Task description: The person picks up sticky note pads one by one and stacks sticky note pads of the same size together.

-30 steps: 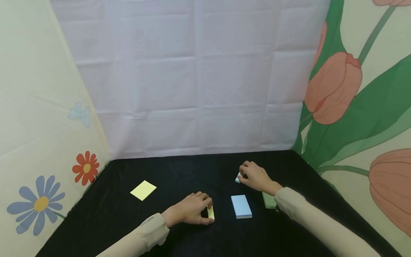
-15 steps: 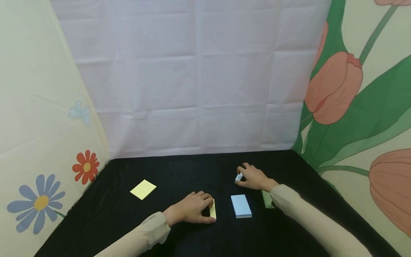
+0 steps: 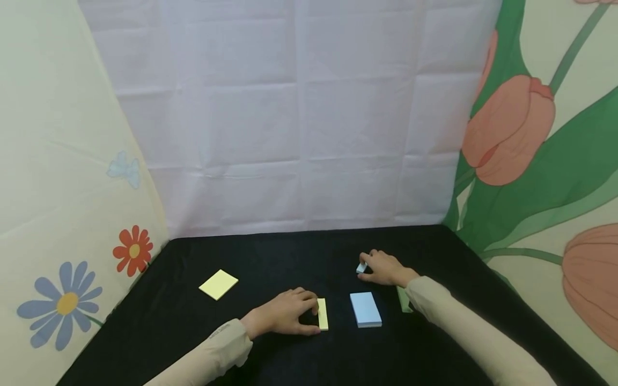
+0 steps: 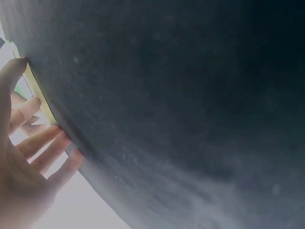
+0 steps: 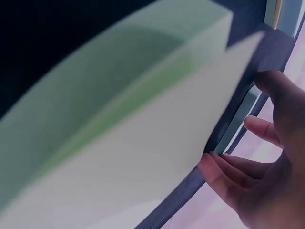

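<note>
My left hand spans a yellow sticky note pad on the black cloth, thumb at its near end and fingertips at its far end. The left wrist view shows the pad's pale edge between thumb and fingers. Farther back, my right hand grips a small light blue sticky note pad the same way; most of it is behind the fingers. A larger blue sticky note pad lies between the hands. Under the right sleeve, a green sticky note pad is partly hidden.
Another yellow sticky note pad lies at the left of the black cloth. A white curtain hangs behind, with flower-print curtains at both sides. A blurred pale sheet fills much of the right wrist view, beside green.
The yellow pad has slid slightly right, and more of it now shows past my left fingers. My right hand has come slightly nearer with the fingers lower at the small blue pad. The view shifts slightly.
</note>
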Tool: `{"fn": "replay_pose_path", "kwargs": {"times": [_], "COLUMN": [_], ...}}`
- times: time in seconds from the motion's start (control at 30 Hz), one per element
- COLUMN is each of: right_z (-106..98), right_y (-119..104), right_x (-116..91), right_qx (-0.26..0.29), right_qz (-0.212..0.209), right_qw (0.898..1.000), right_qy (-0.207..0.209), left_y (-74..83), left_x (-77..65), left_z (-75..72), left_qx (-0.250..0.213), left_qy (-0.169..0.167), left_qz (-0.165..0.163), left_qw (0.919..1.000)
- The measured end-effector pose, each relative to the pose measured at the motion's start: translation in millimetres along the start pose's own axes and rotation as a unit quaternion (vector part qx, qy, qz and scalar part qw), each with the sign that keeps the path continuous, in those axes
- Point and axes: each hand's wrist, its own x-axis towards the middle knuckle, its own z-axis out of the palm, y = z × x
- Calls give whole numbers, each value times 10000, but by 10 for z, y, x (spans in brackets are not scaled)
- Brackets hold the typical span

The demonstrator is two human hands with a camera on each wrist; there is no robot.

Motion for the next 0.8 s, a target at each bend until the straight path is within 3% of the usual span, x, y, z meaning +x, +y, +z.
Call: {"fn": "replay_pose_path", "kwargs": {"times": [0.47, 0.8], "right_z": [13, 25], "right_y": [46, 42], "right_x": [38, 59], "right_qx": [116, -115], "right_qz": [-77, -29], "right_qw": [9999, 9999], "right_qy": [73, 17], "left_y": [38, 35], "left_x": [19, 40], "left_z": [11, 13], "left_qx": [151, 209], "left_qy": [-8, -150], "left_qz": [53, -46], "left_qw": [9999, 9997]}}
